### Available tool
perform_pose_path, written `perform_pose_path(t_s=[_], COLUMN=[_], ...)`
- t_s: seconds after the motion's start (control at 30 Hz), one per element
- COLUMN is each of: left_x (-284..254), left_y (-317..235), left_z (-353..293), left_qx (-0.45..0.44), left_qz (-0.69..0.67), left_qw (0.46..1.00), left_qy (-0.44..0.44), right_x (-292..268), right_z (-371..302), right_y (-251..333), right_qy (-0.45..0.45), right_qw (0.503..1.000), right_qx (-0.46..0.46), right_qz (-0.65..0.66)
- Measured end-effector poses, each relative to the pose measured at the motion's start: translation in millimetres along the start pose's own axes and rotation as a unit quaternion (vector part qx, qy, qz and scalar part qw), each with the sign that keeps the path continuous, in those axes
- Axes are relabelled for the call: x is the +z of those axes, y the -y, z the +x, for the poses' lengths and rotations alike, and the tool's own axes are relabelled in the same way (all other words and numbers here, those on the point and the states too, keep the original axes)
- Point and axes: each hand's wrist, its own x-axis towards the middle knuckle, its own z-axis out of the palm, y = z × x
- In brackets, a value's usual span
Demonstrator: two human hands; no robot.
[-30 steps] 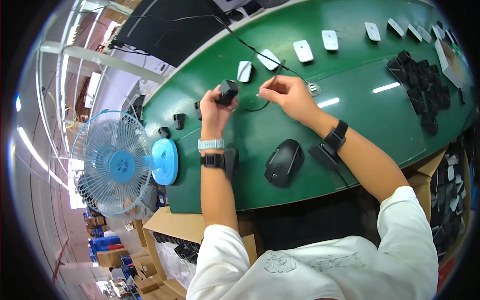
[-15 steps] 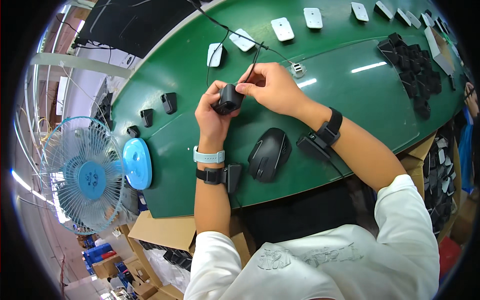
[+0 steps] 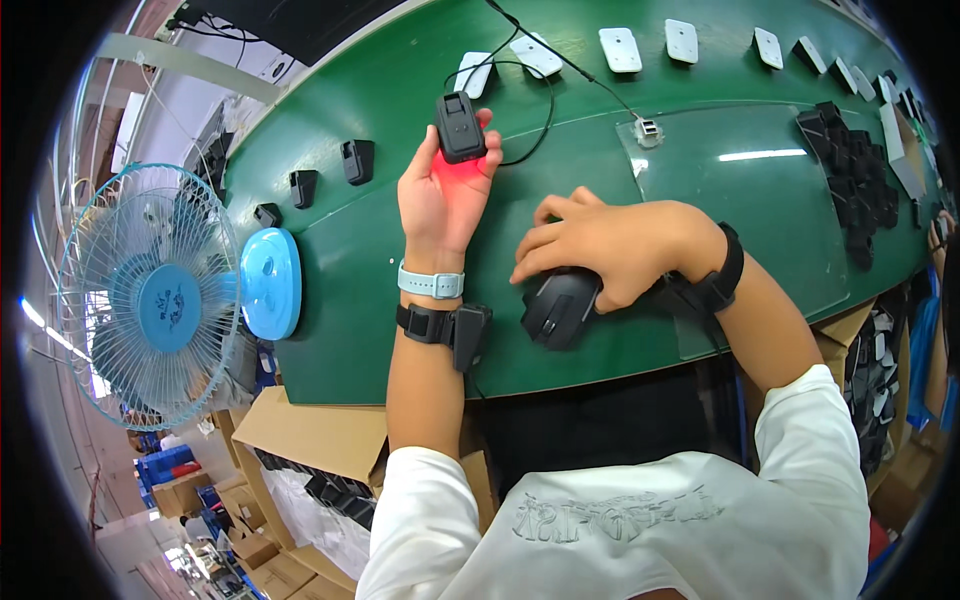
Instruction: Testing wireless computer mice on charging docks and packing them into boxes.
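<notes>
My left hand (image 3: 450, 200) is palm up, its fingers curled around a small black box-shaped device (image 3: 460, 128) with a recess in its face. Red light glows on the palm below the device. A thin black cable (image 3: 551, 105) loops just right of it, reaching the fingertips; whether it is plugged in is hidden. My right hand (image 3: 610, 245) lies over a black computer mouse (image 3: 560, 308), thumb along one side and fingers bent over the far end. The far part of the mouse is under the hand. Straps with black boxes sit on both wrists.
White-faced wedge-shaped pieces (image 3: 620, 50) line the table's back edge. Several black pieces (image 3: 357, 162) stand at left, with a pile of black ones (image 3: 850, 180) at right. A white connector block (image 3: 648, 130) lies on the glass sheet. A blue fan (image 3: 170, 308) and open cartons (image 3: 310, 435) flank the table.
My right hand has left the device and cable and come down onto the mouse. My left hand has turned palm up with the device, and the red glow has appeared.
</notes>
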Motion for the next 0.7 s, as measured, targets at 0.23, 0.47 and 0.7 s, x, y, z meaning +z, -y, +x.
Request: perform_pose_path(t_s=[0.23,0.47,0.7], left_x=[7,17,15], left_y=[3,18,18], left_z=[-1,-4,-7], left_qx=[0.080,0.084,0.050], left_qz=[0.103,0.306,0.322], left_qw=[0.990,0.948,0.945], left_qy=[-0.060,-0.014,0.026], right_x=[-27,-18,-14], right_z=[-7,10,11], right_y=[-39,-42,-29], right_qy=[-0.287,-0.485,-0.524], right_qw=[0.875,0.773,0.828], right_qx=[0.013,0.069,0.054], right_qz=[0.391,0.404,0.191])
